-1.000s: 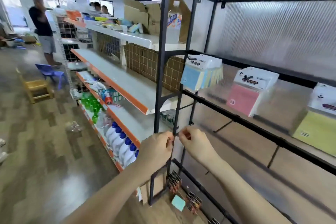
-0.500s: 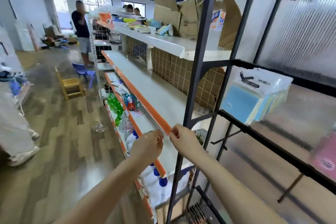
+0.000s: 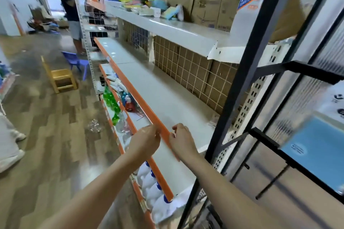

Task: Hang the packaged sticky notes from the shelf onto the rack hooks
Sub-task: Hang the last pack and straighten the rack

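Note:
My left hand (image 3: pixel 147 141) and my right hand (image 3: pixel 181 140) are raised close together in front of the orange-edged shelf (image 3: pixel 149 109). Their fingers are curled and nothing shows in either one. At the right stands the black rack (image 3: pixel 247 72). A blue packaged sticky note pad (image 3: pixel 316 156) hangs on it, and a bare hook (image 3: pixel 273 180) sticks out below. Colourful packaged pads (image 3: pixel 169 13) lie blurred on the white top shelf (image 3: pixel 167 29), above and beyond my hands.
Cardboard boxes (image 3: pixel 204 5) stand on the top shelf. Green bottles (image 3: pixel 111 100) and white bottles (image 3: pixel 154 186) fill the lower shelves. A yellow stool (image 3: pixel 61 78) and a blue chair (image 3: pixel 76 61) sit in the aisle. One person (image 3: pixel 69 5) stands beyond, and another's leg (image 3: pixel 9 145) shows at the left edge.
The view has swung left and up, from the black rack towards the orange-edged shelves. Both hands moved away from the rack's upright and now sit slightly apart.

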Tool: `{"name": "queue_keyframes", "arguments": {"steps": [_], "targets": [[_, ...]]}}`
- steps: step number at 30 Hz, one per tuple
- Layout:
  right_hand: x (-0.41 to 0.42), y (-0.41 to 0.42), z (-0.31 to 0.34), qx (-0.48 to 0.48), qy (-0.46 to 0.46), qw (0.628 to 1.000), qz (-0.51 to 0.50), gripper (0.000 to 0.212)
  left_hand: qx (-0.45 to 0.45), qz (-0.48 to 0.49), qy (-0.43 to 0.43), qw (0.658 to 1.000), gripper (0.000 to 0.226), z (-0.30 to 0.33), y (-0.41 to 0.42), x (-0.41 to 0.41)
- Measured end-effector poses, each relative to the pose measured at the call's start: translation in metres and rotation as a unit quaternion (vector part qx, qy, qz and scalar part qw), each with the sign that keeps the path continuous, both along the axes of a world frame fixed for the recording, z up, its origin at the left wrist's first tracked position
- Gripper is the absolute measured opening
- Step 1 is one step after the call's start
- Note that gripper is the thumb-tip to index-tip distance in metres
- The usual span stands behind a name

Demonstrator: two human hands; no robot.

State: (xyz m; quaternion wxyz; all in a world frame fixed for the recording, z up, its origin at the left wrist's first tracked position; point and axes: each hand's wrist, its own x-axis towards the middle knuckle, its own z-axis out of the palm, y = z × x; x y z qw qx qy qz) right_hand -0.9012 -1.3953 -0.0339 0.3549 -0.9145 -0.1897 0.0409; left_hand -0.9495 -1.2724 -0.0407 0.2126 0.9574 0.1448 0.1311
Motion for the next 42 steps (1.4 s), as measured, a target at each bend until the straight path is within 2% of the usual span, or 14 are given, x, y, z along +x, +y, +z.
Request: {"name": "queue_keyframes", "arguments": {"steps": [3,7,11,15,18,21,25,28,31,36,39,42], "targets": [[0.033,0.02,-0.007,-0.004,-0.004,0.997,-0.075,0.037,0.001,-0.047,0.016,0.999,0.025,-0.008,0.022,0.043],[0.075,0.033,-0.017,-0.064,-0.014,0.983,-0.173,0.04,0.004,-0.119,0.024,0.993,0.027,-0.016,0.043,0.095],[0.119,0.028,-0.03,-0.124,0.02,0.937,-0.324,0.045,-0.007,-0.206,0.042,0.978,0.027,-0.02,0.061,0.144],[0.151,0.014,-0.04,-0.1,0.059,0.896,-0.429,0.066,-0.011,-0.274,0.047,0.96,0.026,-0.025,0.072,0.182],[0.169,-0.003,-0.049,-0.159,0.074,0.889,-0.422,0.071,-0.016,-0.308,0.045,0.95,0.026,-0.029,0.079,0.204],[0.173,-0.015,-0.059,-0.196,0.089,0.895,-0.392,0.064,-0.02,-0.346,0.037,0.937,0.026,-0.03,0.085,0.221],[0.169,-0.012,-0.069,-0.226,0.035,0.889,-0.397,0.056,-0.025,-0.373,0.022,0.927,0.024,-0.037,0.087,0.237],[0.165,-0.009,-0.072,-0.294,-0.009,0.875,-0.384,0.055,-0.019,-0.397,0.028,0.917,0.023,-0.043,0.082,0.243],[0.158,-0.008,-0.075,-0.352,-0.034,0.866,-0.355,0.043,-0.011,-0.42,0.04,0.906,0.025,-0.047,0.072,0.245],[0.141,0.003,-0.071,-0.35,-0.063,0.87,-0.342,0.029,-0.003,-0.487,0.023,0.873,0.048,-0.056,0.05,0.245],[0.127,0.012,-0.068,-0.337,-0.07,0.884,-0.317,0.025,0.04,-0.535,0.037,0.843,0.06,-0.06,0.039,0.243],[0.111,0.018,-0.061,-0.268,-0.087,0.899,-0.335,0.019,0.041,-0.553,0.016,0.832,0.051,-0.064,0.03,0.237]]}}
